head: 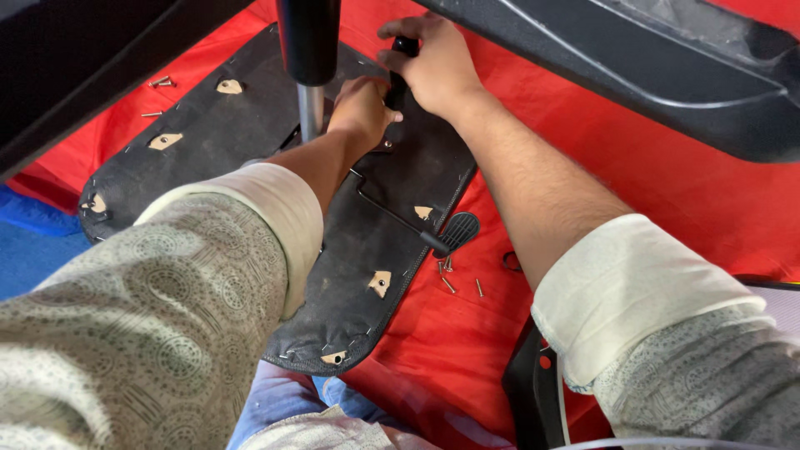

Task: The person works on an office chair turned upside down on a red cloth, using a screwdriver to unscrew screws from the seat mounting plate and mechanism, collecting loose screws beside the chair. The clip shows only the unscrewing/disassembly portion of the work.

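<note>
An upturned office-chair seat (pixel 208 133), black underside up, lies on a red sheet (pixel 633 167). A chrome gas-lift column (pixel 310 108) with a black sleeve rises from its middle. My left hand (pixel 360 107) rests on the metal mechanism plate beside the column, its fingers curled against the plate. My right hand (pixel 433 62) is closed round a black tool handle (pixel 400 62) standing upright over the mechanism. A bent lever with a black paddle (pixel 457 231) sticks out over the seat's right edge.
Loose screws (pixel 450 279) lie on the red sheet by the paddle; others (pixel 158 83) lie at the far left. Black chair parts (pixel 667 67) cross the top right and top left. A black object (pixel 533 392) sits by my right knee. Blue mat (pixel 33 242) at left.
</note>
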